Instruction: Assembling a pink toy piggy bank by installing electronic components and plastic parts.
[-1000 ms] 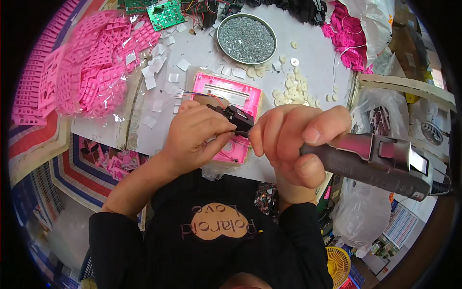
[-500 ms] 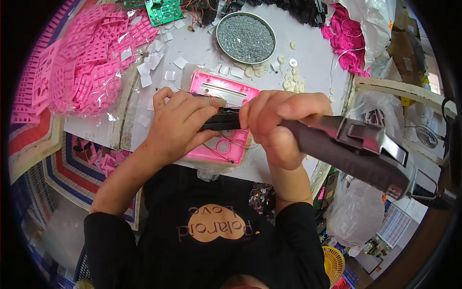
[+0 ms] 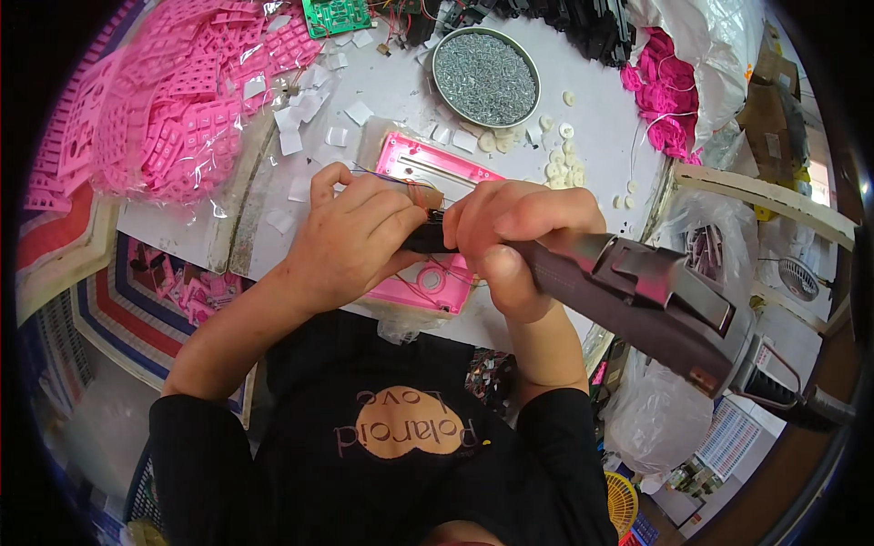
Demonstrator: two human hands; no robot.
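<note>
A pink plastic casing [image 3: 426, 289] lies on the table in front of me, with a round ring part and thin wires in its near section. My left hand [image 3: 350, 238] is closed over its middle, fingers pressed against a black plastic piece [image 3: 424, 240]. By those fingertips is a small brown board [image 3: 421, 193] with red and blue wires. My right hand [image 3: 528, 238] wraps around the front of a dark electric screwdriver [image 3: 628, 305], whose body slants toward the lower right. The screwdriver's tip is hidden behind my fingers, close to the black piece.
Beyond the casing stands a round tin [image 3: 487, 77] of small screws. Cream round pieces [image 3: 563, 164] lie beside it. Bagged pink keypads [image 3: 168, 127] fill the left, near white paper bits [image 3: 289, 123]. A green circuit board [image 3: 337, 16], black parts [image 3: 587, 27] and pink pieces [image 3: 665, 96] lie farther back.
The whole view has shifted slightly, so the table's things appear farther right. The screwdriver's rear end has swung down and toward me. Both hands keep their holds.
</note>
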